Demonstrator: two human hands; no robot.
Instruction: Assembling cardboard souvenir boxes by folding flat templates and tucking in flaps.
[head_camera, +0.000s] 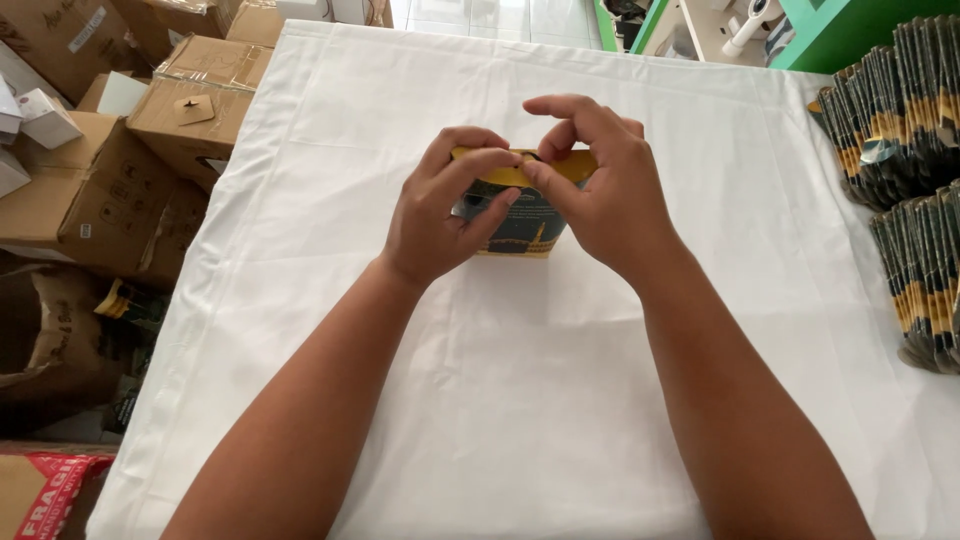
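Item: small dark-and-yellow carton (520, 225), both my hands pinching its yellow top flap.

Held over the cloth-covered table (520, 400), toward the far edge at mid-width. Left hand (445, 215) wraps the body, fingers curled tight; right hand (600, 190) pinches the flap. Step, as I judge: closing; tucking calls for steady thumb pressure. Contents hidden. Flat cartons stacked (915, 190) along right edge; brown boxes (130, 150) beyond the left edge.

Both hands cover most of a small yellow and dark packet (520, 228), hiding its front and the fingers behind it. Stacks of flat packets (910, 180) run off the right edge. Cardboard boxes (110, 190) are cut off at left.
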